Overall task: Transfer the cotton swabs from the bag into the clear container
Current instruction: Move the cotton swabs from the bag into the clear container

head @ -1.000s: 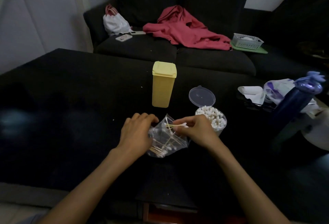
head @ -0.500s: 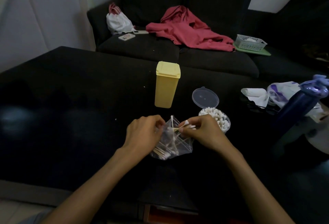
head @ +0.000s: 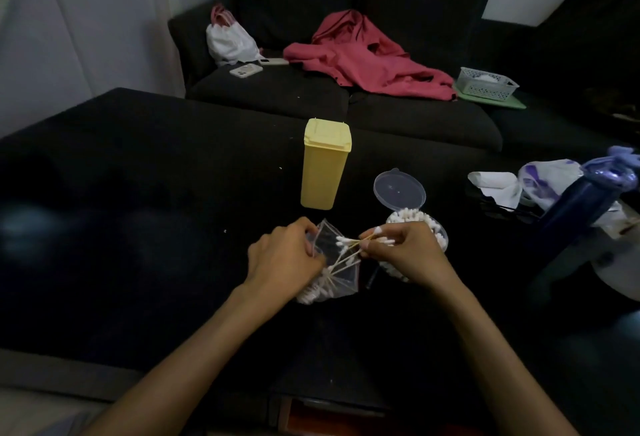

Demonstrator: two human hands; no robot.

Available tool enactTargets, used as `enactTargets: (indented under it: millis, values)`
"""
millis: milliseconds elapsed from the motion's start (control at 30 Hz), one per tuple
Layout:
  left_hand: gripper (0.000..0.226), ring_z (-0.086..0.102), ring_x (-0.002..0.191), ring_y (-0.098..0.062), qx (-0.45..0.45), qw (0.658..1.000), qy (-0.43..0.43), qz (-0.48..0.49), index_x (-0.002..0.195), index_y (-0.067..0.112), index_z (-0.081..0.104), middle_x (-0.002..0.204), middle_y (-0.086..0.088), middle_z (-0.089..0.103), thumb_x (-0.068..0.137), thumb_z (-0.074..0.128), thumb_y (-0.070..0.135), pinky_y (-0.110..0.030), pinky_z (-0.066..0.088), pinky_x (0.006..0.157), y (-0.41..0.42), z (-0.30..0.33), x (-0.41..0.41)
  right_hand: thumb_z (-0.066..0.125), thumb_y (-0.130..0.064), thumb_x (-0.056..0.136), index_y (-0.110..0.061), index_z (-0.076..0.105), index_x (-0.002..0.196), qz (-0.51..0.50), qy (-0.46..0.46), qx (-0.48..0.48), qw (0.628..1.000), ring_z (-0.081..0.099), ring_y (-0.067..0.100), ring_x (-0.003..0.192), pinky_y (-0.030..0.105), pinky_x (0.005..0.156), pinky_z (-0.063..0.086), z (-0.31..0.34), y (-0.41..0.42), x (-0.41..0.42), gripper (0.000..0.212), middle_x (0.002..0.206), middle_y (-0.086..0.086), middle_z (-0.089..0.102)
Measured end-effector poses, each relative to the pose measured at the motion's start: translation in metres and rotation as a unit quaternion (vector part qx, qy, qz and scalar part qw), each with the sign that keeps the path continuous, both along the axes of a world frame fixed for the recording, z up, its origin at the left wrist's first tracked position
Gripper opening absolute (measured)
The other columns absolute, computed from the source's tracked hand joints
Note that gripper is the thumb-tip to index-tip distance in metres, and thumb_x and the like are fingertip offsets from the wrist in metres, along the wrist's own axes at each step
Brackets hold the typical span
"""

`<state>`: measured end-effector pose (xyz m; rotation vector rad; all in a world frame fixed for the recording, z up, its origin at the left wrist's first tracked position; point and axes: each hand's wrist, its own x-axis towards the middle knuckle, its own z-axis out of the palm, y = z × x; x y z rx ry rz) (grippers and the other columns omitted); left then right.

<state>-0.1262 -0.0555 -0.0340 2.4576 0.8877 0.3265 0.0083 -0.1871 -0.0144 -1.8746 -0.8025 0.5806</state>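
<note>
Since the earlier frame, our right hand (head: 408,252) has drawn a small bunch of cotton swabs (head: 349,248) farther out of the bag (head: 337,262). At left, our left hand (head: 287,262) grips the bag's open rim on the dark table (head: 138,262). A yellow box (head: 323,165) stands behind. Our right hand pinches the swab stems, whose lower ends remain inside the bag. Just beyond it is the clear container (head: 436,224), lid (head: 399,190) open, packed with swabs.

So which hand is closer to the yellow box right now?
Left. The left hand grips the bag just in front of the yellow box. The right hand pinches cotton swabs farther right, in front of the clear container.
</note>
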Motion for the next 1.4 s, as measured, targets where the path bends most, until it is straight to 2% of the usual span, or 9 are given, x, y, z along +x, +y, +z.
enactTargets:
  millis: [167, 467, 567, 700, 867, 967, 1167, 1300, 1400]
  values:
    - [0.037, 0.065, 0.093, -0.014, 0.027, 0.999, -0.009, 0.021, 0.119, 0.030, 0.050, 0.105, 0.008, 0.066, 0.086, 0.062, 0.040, -0.033, 0.052, 0.075, 0.003, 0.003, -0.003, 0.068, 0.000, 0.081, -0.005, 0.072, 0.089, -0.018, 0.033, 0.051, 0.998, 0.071, 0.011, 0.071, 0.014, 0.064, 0.054, -0.005, 0.006, -0.008, 0.010, 0.081, 0.011, 0.073]
    - [0.042, 0.062, 0.099, -0.012, -0.008, 1.000, 0.011, 0.009, 0.127, 0.029, 0.049, 0.105, 0.011, 0.065, 0.088, 0.060, 0.038, -0.033, 0.050, 0.080, 0.006, 0.003, -0.003, 0.068, -0.005, 0.083, -0.016, 0.072, 0.089, -0.076, -0.014, 0.142, 0.987, 0.071, 0.007, 0.075, 0.016, 0.069, 0.055, -0.002, 0.013, -0.017, 0.013, 0.079, 0.001, 0.074]
    - [0.042, 0.062, 0.102, -0.013, -0.004, 1.000, 0.010, 0.021, 0.129, 0.028, 0.048, 0.108, 0.011, 0.065, 0.090, 0.056, 0.042, -0.034, 0.049, 0.082, 0.005, 0.004, -0.002, 0.065, -0.003, 0.084, -0.010, 0.071, 0.093, -0.084, 0.059, 0.158, 0.982, 0.070, 0.004, 0.073, 0.011, 0.065, 0.052, 0.005, 0.009, -0.012, 0.013, 0.080, 0.002, 0.073]
    - [0.040, 0.063, 0.091, -0.015, 0.000, 0.998, -0.059, 0.024, 0.122, 0.026, 0.051, 0.101, 0.006, 0.064, 0.098, 0.030, 0.050, -0.034, 0.049, 0.075, 0.000, 0.011, 0.001, 0.063, -0.005, 0.086, -0.008, 0.070, 0.099, -0.071, 0.171, 0.157, 0.970, 0.071, 0.006, 0.078, 0.012, 0.068, 0.054, 0.015, 0.000, -0.003, 0.015, 0.084, 0.003, 0.075]
    - [0.064, 0.066, 0.073, -0.014, -0.198, 0.973, -0.115, 0.015, 0.112, 0.027, 0.059, 0.073, 0.005, 0.068, 0.092, 0.009, 0.063, -0.037, 0.048, 0.085, -0.007, 0.029, 0.016, 0.062, -0.004, 0.085, -0.006, 0.069, 0.100, -0.039, 0.217, 0.147, 0.964, 0.071, 0.007, 0.077, 0.013, 0.068, 0.055, 0.021, -0.007, -0.001, 0.016, 0.084, 0.003, 0.075]
    - [0.075, 0.060, 0.061, -0.013, -0.255, 0.965, -0.053, 0.004, 0.110, 0.022, 0.060, 0.067, -0.001, 0.066, 0.091, 0.002, 0.065, -0.030, 0.046, 0.072, -0.016, 0.038, 0.042, 0.065, -0.005, 0.084, -0.006, 0.070, 0.100, -0.045, 0.194, 0.144, 0.969, 0.071, 0.007, 0.077, 0.012, 0.065, 0.053, 0.021, -0.011, 0.002, 0.016, 0.084, 0.004, 0.075]
    - [0.064, 0.038, 0.051, -0.012, -0.345, 0.938, 0.003, -0.018, 0.083, 0.011, 0.056, 0.061, -0.001, 0.045, 0.098, 0.013, 0.056, -0.024, 0.027, 0.048, -0.034, 0.047, 0.094, 0.065, -0.007, 0.085, -0.006, 0.069, 0.099, -0.049, 0.132, 0.111, 0.984, 0.069, 0.006, 0.068, 0.012, 0.060, 0.052, 0.025, -0.027, 0.020, 0.014, 0.081, 0.005, 0.073]
    - [0.038, 0.039, 0.055, -0.011, -0.346, 0.938, -0.018, -0.027, 0.083, 0.013, 0.050, 0.068, -0.002, 0.047, 0.102, 0.030, 0.039, -0.023, 0.029, 0.048, -0.045, 0.045, 0.112, 0.063, -0.012, 0.087, -0.011, 0.069, 0.099, -0.065, 0.124, 0.087, 0.986, 0.070, 0.010, 0.075, 0.019, 0.068, 0.055, 0.023, -0.037, 0.040, 0.013, 0.089, 0.009, 0.073]
    - [0.036, 0.049, 0.065, -0.017, -0.309, 0.949, -0.051, -0.041, 0.081, 0.010, 0.055, 0.078, -0.008, 0.055, 0.101, 0.036, 0.032, -0.027, 0.038, 0.059, -0.053, 0.038, 0.124, 0.058, -0.015, 0.091, -0.017, 0.063, 0.095, -0.078, 0.092, 0.059, 0.991, 0.065, 0.012, 0.083, 0.026, 0.079, 0.053, 0.020, -0.039, 0.050, 0.006, 0.096, 0.007, 0.068]
